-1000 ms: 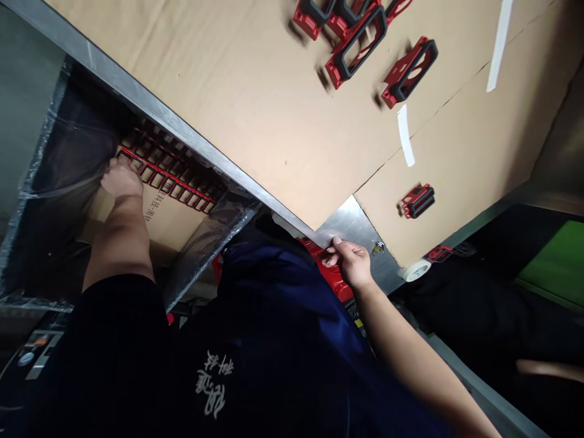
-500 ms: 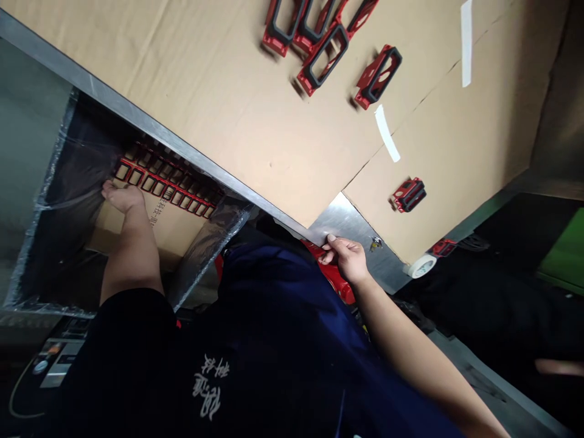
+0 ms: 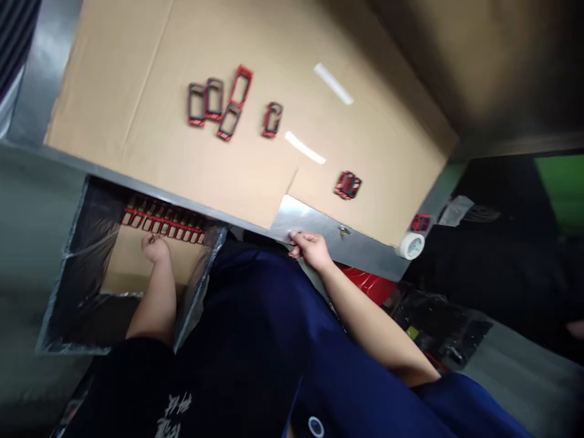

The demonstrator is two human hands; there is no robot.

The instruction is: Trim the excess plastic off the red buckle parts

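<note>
My left hand (image 3: 156, 247) reaches into a lined box (image 3: 72, 267) beside the table. Its fingers are curled just in front of rows of small red-and-black rectangular frames (image 3: 187, 234) that lie on cardboard (image 3: 125, 267). Blur hides what the fingers hold, if anything. On the near side of the table, my right hand (image 3: 311, 249) pinches the metal table edge (image 3: 278, 231), thumb on top and fingers curled underneath. Several more red-and-black frames (image 3: 228, 121) rest loosely on the cardboard-covered tabletop (image 3: 205, 176). Another one stands apart as a compact red-and-black block (image 3: 348, 185).
Two white tape strips (image 3: 305, 148) are stuck on the tabletop cardboard. A roll of white tape (image 3: 412, 246) sits at the right corner beside a small red part (image 3: 420, 222). Something red and shiny (image 3: 367, 285) is below the table. Part of another person's hand (image 3: 575, 329) shows at far right.
My left hand has moved right along the row of frames, from its left end towards the middle. The view has shifted and turned. My right hand stays at the table edge.
</note>
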